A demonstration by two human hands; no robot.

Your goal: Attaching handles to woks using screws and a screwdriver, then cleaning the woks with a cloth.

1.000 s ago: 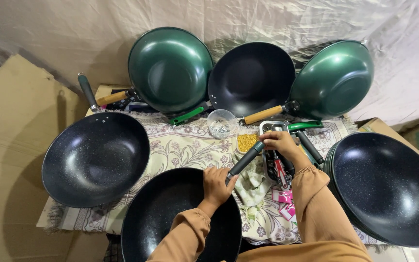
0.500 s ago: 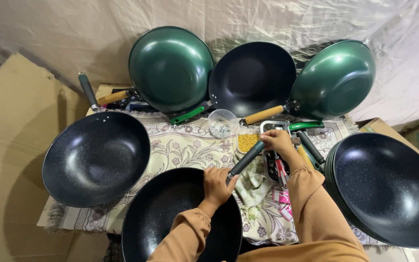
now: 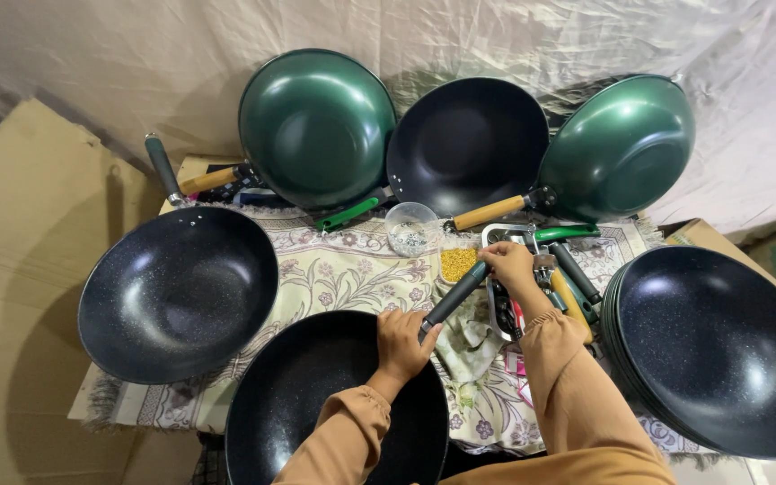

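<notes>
Floral cloth [image 3: 334,274] covers the table, ringed by dark and green woks. Lower centre, the left hand [image 3: 401,346] grips the rim of a black wok [image 3: 316,395]. Right of it, the right hand [image 3: 509,268] pinches the far end of its handle [image 3: 453,298].

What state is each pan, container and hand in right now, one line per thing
Left hand: gripping the near wok's rim at the handle joint.
Right hand: on the far end of the dark handle.
Near wok: upright, empty.
Left wok: upright, empty.
Stacked woks: nested, top one empty.
Two green woks: propped against the backdrop.
Clear cup: open, small bits inside.
Yellow-filled tub: open.
</notes>
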